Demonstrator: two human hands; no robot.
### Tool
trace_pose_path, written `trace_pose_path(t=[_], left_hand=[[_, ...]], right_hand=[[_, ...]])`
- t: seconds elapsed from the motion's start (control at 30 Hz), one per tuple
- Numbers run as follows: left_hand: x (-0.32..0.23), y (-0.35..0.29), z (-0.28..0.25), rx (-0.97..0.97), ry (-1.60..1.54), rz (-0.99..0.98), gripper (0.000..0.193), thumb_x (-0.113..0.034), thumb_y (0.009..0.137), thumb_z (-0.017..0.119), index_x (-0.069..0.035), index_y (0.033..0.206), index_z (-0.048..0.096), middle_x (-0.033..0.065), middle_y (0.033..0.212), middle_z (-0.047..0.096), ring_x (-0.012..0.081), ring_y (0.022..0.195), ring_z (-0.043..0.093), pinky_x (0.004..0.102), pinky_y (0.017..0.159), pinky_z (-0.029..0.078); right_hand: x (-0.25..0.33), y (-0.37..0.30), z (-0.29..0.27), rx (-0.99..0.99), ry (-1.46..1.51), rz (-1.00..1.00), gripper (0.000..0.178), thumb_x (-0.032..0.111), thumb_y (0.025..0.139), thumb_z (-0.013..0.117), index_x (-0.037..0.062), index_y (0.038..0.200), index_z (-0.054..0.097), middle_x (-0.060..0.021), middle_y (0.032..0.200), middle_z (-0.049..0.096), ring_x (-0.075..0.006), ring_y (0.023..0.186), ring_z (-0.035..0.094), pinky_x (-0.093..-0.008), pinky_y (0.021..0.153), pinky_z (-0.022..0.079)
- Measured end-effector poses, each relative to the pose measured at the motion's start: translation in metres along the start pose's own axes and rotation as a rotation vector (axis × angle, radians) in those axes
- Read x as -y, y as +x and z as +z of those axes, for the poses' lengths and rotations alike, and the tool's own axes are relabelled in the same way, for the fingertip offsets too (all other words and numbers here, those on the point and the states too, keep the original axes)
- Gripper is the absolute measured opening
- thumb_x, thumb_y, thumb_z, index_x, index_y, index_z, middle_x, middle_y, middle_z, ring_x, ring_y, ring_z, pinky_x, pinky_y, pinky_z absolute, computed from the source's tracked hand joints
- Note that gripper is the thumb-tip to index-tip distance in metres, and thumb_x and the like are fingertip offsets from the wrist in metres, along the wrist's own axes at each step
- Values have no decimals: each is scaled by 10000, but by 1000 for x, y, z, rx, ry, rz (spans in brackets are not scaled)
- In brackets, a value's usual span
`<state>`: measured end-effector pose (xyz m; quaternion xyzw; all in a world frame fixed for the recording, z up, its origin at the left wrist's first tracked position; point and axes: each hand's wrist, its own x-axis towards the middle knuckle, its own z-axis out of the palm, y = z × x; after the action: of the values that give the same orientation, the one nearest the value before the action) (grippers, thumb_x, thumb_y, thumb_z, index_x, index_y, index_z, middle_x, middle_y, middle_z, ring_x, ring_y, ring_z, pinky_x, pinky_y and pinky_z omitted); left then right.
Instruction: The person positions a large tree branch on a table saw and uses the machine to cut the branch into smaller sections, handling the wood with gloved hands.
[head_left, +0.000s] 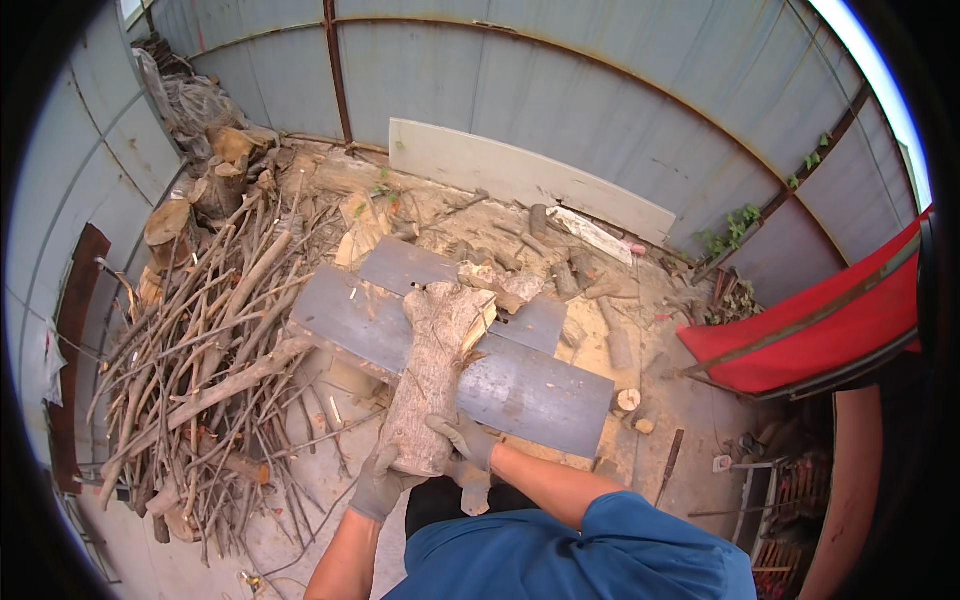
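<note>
A thick, forked log [430, 370] with brown bark is between my hands, its near end close to my body and its split, pale far end over the grey boards. My left hand [382, 486], in a grey work glove, grips the near end from the left and below. On the right side of that end, my gloved right hand [465, 440] is curled against the bark. Beneath and beyond the log lie flat dark grey boards [540, 390]. A broken chunk of wood [505, 285] rests just past the log's far end.
A large heap of cut branches [210, 370] fills the left side, with thick stumps [170, 225] behind it. Short log pieces [615, 335] and sawdust lie to the right. A pale panel [520, 175] leans on the metal wall; red sheeting [810, 320] hangs at right.
</note>
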<state>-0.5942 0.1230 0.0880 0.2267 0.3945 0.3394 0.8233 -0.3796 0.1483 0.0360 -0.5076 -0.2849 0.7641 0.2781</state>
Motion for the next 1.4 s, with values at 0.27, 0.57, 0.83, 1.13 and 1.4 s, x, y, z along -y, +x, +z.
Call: trace_pose_path(t=[0.27,0.57,0.83,1.13,1.4], left_hand=[[79,-60,46,-135,-32,-9,928,-459,927,731,-87,1647,279,175,1553,488,364,1378,562,539,1081,554],[137,-85,69,12,414,7,841,-254,959,698,-25,1646,272,187,1563,470,356,1381,551,526,1107,539],[168,-86,103,-1,1,-111,784,-313,1007,677,-23,1624,289,194,1533,497,345,1335,597,494,1033,585],[224,-87,79,-113,-280,-277,1008,-755,908,641,-121,1625,323,151,1604,409,386,1485,416,623,1193,395],[256,-71,52,-80,-338,-240,873,-648,916,705,-160,1581,417,124,1580,447,394,1439,450,661,1135,401]], right_hand=[[-108,-58,-35,-176,-84,-27,1033,685,869,754,-56,1508,423,-153,1367,625,-204,1250,618,-388,982,555],[-119,-185,-55,59,194,-42,814,550,991,692,41,1551,392,-93,1441,567,-201,1282,589,-378,992,567],[-150,-201,-73,-172,335,23,855,506,950,771,67,1564,369,-131,1464,552,-229,1313,572,-407,1030,557],[-179,-193,-57,-283,419,-83,904,530,960,749,99,1611,293,-132,1561,466,-281,1422,474,-472,1183,418],[-198,-247,-76,-302,351,-11,719,498,1035,654,99,1582,412,-111,1526,517,-273,1352,567,-418,1087,492]])
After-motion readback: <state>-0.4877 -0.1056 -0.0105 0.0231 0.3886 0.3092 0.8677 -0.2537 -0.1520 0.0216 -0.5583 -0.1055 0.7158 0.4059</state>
